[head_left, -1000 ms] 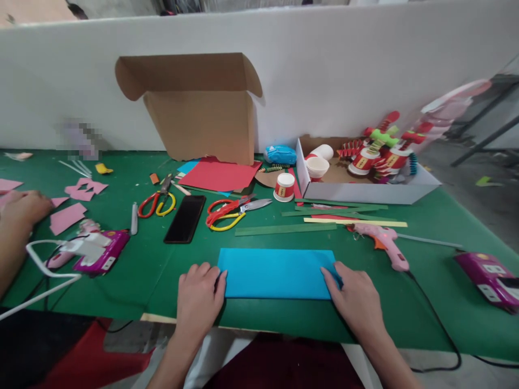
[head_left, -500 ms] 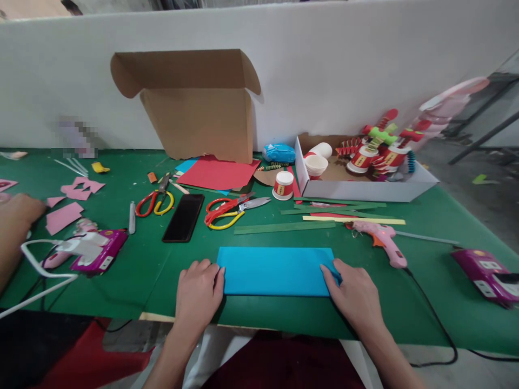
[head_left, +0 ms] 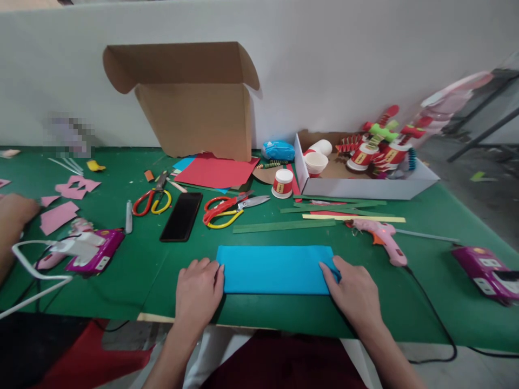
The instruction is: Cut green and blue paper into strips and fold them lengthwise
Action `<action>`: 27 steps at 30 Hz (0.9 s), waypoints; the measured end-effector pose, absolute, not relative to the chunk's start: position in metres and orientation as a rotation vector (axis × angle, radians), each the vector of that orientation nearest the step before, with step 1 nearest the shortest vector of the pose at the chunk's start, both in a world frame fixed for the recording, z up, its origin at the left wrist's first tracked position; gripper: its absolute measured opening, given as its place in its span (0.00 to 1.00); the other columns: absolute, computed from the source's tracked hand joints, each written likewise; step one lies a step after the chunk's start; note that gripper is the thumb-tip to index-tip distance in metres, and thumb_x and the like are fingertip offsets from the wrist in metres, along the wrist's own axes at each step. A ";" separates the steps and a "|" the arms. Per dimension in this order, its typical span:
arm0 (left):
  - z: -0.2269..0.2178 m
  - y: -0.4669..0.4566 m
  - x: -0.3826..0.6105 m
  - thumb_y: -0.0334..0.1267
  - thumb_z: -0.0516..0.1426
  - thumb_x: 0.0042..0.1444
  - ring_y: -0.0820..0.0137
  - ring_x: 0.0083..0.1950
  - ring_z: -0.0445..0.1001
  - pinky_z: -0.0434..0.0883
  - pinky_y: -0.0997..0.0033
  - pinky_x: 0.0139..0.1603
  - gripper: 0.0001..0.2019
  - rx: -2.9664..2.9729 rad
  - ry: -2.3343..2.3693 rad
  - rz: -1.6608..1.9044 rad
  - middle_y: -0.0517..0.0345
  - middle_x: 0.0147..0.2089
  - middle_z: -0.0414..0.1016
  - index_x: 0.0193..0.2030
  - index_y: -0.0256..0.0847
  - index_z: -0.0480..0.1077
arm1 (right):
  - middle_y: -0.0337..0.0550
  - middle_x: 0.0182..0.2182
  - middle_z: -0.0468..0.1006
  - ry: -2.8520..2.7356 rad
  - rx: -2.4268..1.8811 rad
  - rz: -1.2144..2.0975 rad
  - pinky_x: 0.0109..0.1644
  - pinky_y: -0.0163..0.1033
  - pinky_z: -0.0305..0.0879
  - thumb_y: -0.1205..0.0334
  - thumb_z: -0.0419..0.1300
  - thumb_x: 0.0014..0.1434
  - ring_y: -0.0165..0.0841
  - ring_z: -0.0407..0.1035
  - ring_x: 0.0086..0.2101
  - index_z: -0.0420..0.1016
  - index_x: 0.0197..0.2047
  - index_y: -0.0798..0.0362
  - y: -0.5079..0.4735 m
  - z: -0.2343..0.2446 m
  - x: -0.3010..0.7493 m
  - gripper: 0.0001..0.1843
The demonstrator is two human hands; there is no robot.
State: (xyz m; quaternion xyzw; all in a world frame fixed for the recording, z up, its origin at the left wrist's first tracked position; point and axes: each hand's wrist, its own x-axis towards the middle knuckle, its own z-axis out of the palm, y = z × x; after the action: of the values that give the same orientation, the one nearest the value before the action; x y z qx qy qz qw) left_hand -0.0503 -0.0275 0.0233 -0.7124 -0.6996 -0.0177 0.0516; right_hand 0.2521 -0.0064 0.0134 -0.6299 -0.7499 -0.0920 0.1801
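A folded sheet of blue paper (head_left: 278, 270) lies crosswise on the green table in front of me. My left hand (head_left: 199, 289) grips its left end, thumb on top and fingers curled at the edge. At the right end my right hand (head_left: 352, 292) pinches the paper the same way. Beyond the sheet lie green paper strips (head_left: 275, 227), scissors with red and yellow handles (head_left: 225, 210) and a black phone (head_left: 181, 217). A pink glue gun (head_left: 383, 235) rests to the right of the paper, above my right hand.
At the back stand an open brown cardboard box (head_left: 198, 119) and a white box (head_left: 365, 189) holding paper cups and decorated cup figures. Red paper (head_left: 217, 173) and an upturned cup (head_left: 283, 183) lie between. Purple power strips (head_left: 486, 273) sit at both sides; another person's hand (head_left: 18, 213) is far left.
Both hands keep their hold on the blue paper, which stays in place. The view has shifted slightly, and the background with it.
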 end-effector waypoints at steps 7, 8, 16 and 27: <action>0.024 -0.027 -0.049 0.40 0.43 0.66 0.61 0.36 0.69 0.57 0.65 0.34 0.21 -2.147 -2.162 -0.041 0.51 0.30 0.73 0.27 0.41 0.70 | 0.40 0.15 0.69 -2.123 -1.806 -0.242 0.28 0.37 0.50 0.46 0.40 0.68 0.35 0.63 0.19 0.65 0.25 0.50 -0.006 0.011 0.253 0.26; 0.024 -0.027 -0.049 0.40 0.43 0.66 0.61 0.36 0.69 0.57 0.65 0.34 0.21 -2.141 -2.170 -0.043 0.51 0.30 0.73 0.27 0.41 0.70 | 0.40 0.16 0.69 -2.120 -1.817 -0.249 0.28 0.37 0.51 0.46 0.41 0.68 0.35 0.63 0.19 0.66 0.26 0.50 -0.006 0.011 0.253 0.26; 0.024 -0.027 -0.046 0.41 0.45 0.64 0.60 0.37 0.70 0.57 0.65 0.33 0.17 -2.065 -2.249 0.007 0.50 0.31 0.73 0.31 0.39 0.70 | 0.43 0.21 0.74 -2.031 -1.963 -0.141 0.27 0.37 0.54 0.45 0.47 0.64 0.40 0.68 0.24 0.71 0.43 0.52 -0.007 0.005 0.254 0.20; 0.033 -0.023 -0.045 0.40 0.43 0.66 0.60 0.39 0.73 0.60 0.65 0.35 0.16 -2.070 -2.345 0.215 0.51 0.35 0.76 0.36 0.39 0.69 | 0.43 0.29 0.81 -2.061 -1.908 -0.107 0.32 0.39 0.62 0.52 0.46 0.67 0.37 0.72 0.26 0.74 0.54 0.48 -0.007 0.010 0.252 0.21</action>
State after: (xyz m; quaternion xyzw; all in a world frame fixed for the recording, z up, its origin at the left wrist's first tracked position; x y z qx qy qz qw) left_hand -0.0446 -0.0235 0.0328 -0.6603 -0.7479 0.0684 0.0030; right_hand 0.2524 -0.0072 0.0104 -0.6695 -0.7233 -0.0374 0.1650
